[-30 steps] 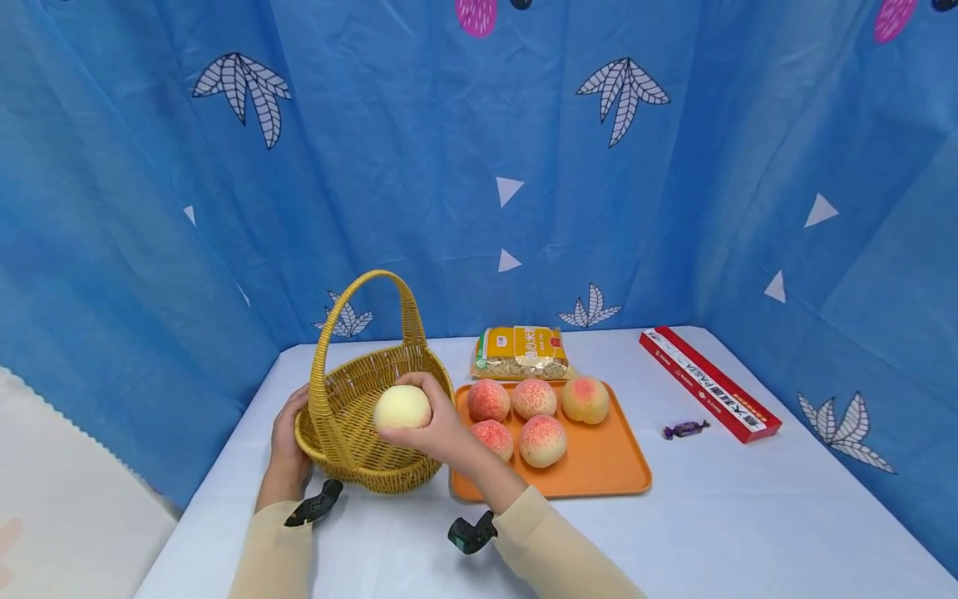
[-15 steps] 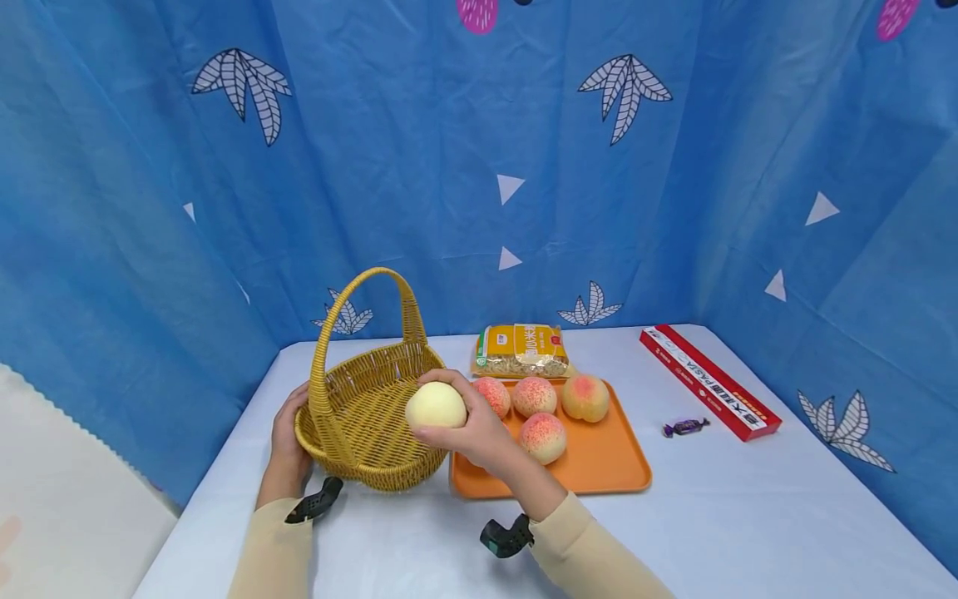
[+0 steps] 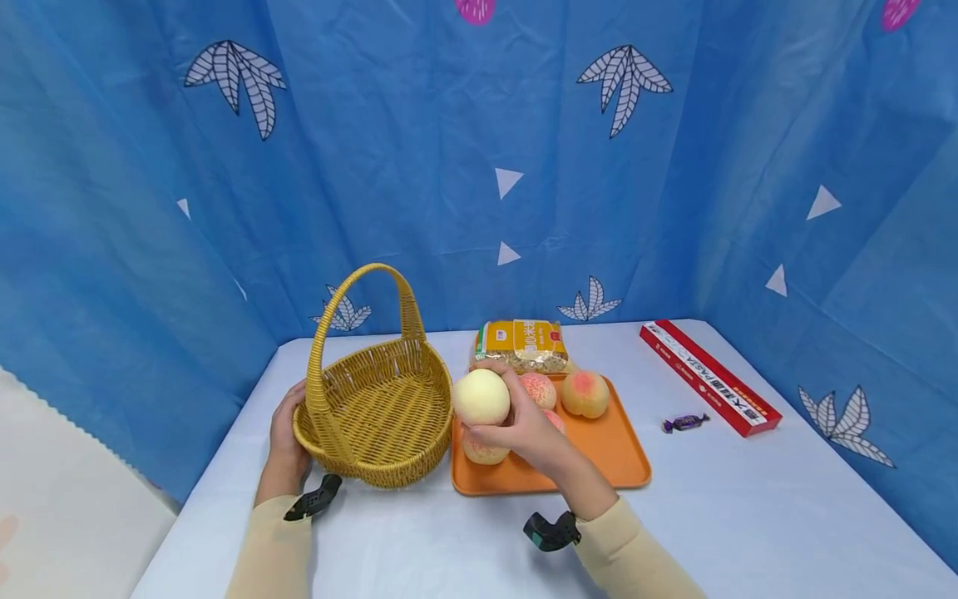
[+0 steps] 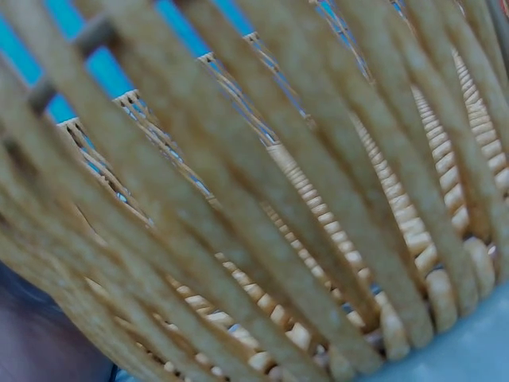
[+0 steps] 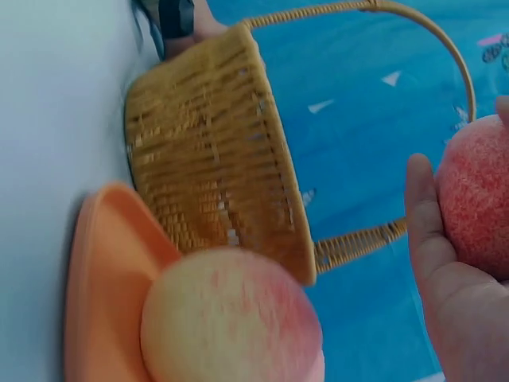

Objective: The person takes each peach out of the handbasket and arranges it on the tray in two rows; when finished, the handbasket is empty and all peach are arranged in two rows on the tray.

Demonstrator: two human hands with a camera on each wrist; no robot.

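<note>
My right hand [image 3: 527, 428] holds a peach [image 3: 481, 398] between thumb and fingers, over the left part of an orange tray [image 3: 599, 457]. Its pale yellow side faces the head camera; the right wrist view shows a red side. Beneath and behind that hand, several peaches sit in the tray, among them one at the back right [image 3: 585, 394] and one at the front left [image 3: 486, 450]; some are partly hidden. At left, my left hand [image 3: 288, 428] grips the outer side of a wicker basket [image 3: 374, 472]. Nothing lies inside the basket. Its woven wall [image 4: 262, 199] fills the left wrist view.
Behind the tray lies a yellow bag of grain [image 3: 521, 345]. To the right are a small purple-wrapped candy [image 3: 684, 423] and a long red pasta box [image 3: 709, 377]. Blue curtains [image 3: 449, 166] surround the white table [image 3: 419, 541].
My right hand has carried the peach rightward from over the basket to over the tray, covering more of the peaches there. My left hand and the basket have stayed in place.
</note>
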